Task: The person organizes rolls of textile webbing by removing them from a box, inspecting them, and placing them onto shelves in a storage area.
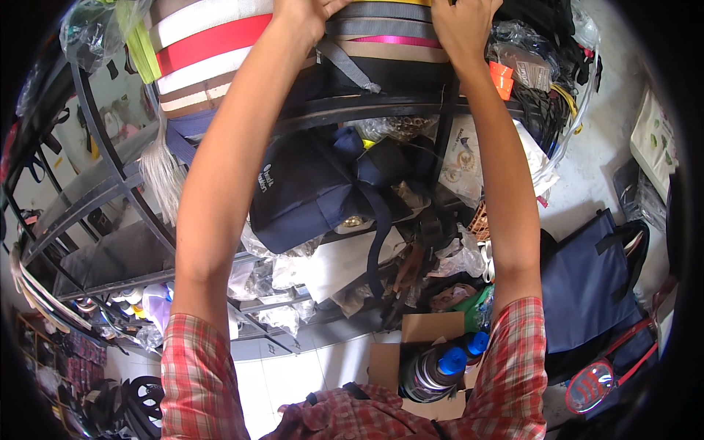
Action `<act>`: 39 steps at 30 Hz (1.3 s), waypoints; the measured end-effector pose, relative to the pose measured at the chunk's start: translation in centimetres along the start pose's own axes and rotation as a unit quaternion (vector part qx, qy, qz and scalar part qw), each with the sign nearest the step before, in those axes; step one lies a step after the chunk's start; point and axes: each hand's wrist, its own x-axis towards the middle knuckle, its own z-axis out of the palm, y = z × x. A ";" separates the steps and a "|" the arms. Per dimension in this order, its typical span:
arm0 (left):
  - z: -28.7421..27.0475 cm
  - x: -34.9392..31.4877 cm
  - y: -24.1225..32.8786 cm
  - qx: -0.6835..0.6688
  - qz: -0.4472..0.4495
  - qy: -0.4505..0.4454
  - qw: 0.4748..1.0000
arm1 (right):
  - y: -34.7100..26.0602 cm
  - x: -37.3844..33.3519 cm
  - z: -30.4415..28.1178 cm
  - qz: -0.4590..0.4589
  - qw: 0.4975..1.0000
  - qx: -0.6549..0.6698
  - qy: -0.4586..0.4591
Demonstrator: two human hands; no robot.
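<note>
Both my arms reach up to rolls of webbing on a dark metal shelf. My left hand (302, 17) is at the top edge, over the light-coloured rolls, with a finger stretched out to the right; its other fingertips are cut off. My right hand (463, 31) is by the right end of the grey webbing rolls (381, 28), its fingertips mostly out of the picture. Between the hands are a yellow strip and a pink ribbon (400, 41). A loose grey strap end (350, 67) hangs down. Left of my left arm are a red roll (213, 44) and white rolls (209, 17).
Below the rolls, a navy bag (304, 191) lies on the shelf among plastic bags. An open cardboard box (385, 370) with blue-capped bottles (452, 361) stands low, near my body. At right hangs a navy bag (587, 282). Orange tags (501, 81) sit beside my right forearm.
</note>
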 end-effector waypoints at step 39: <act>-1.1 -3.2 -5.0 0.557 0.364 -0.006 0.746 | -0.6 -1.4 1.9 -0.107 0.991 -0.036 -0.078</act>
